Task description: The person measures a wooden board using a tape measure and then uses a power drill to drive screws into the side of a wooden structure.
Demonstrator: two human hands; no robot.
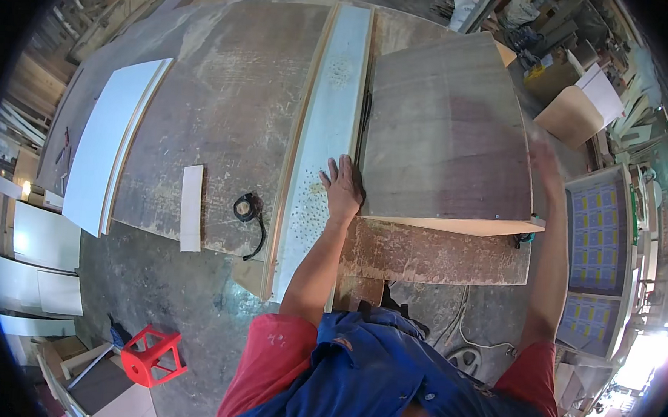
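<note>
My left hand (342,190) lies with its fingers spread on a long pale blue-white board (337,73), which has wooden edging and many small dark specks or holes. That hand is beside the left edge of a large brown wooden box or panel assembly (447,131) with a lighter wooden front edge. My right hand (545,163) is at the right side of this assembly, its fingers smeared by motion; whether it touches the edge cannot be told. Left of the long board lie a black tape measure (246,208) with a strap and a short white strip (191,207).
White boards (114,144) lie stacked on the worn worktable's (227,90) left side. A teal-and-black tool (525,239) shows partly under the assembly's near right corner. On the floor stands a red stool (151,356); cables (460,321) trail there. A shallow framed tray (617,306) stands at right.
</note>
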